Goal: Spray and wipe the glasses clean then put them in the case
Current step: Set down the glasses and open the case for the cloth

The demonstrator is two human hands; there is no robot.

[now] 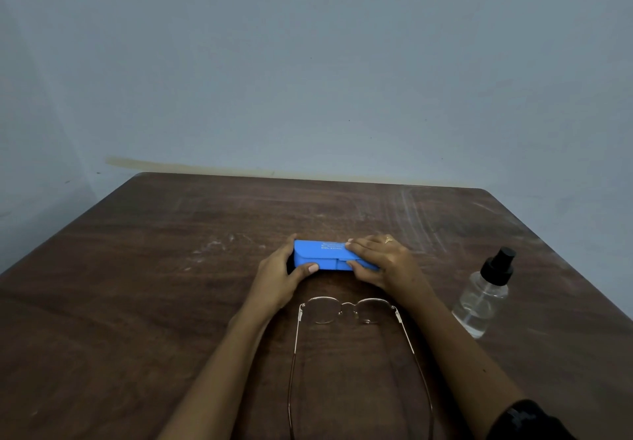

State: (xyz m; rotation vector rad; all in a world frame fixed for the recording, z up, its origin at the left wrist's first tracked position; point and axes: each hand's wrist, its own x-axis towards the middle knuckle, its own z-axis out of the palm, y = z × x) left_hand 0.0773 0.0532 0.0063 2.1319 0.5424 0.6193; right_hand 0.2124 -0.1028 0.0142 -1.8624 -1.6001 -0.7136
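A blue glasses case (323, 257) lies closed on the brown wooden table (137, 285), with white lettering on its lid. My left hand (281, 278) grips its left end, thumb on the front face. My right hand (380, 261) covers its right end, fingers on the lid and thumb at the front latch. Thin metal-framed glasses (346, 313) rest unfolded on the table just in front of the case, between my forearms, temples pointing toward me. A clear spray bottle (484, 297) with a black nozzle stands to the right, apart from both hands.
A plain grey-blue wall (308, 80) rises behind the table's far edge. The table surface shows pale scuff marks at the back right. A dark sleeve or watch (524, 419) is on my right forearm at the bottom edge.
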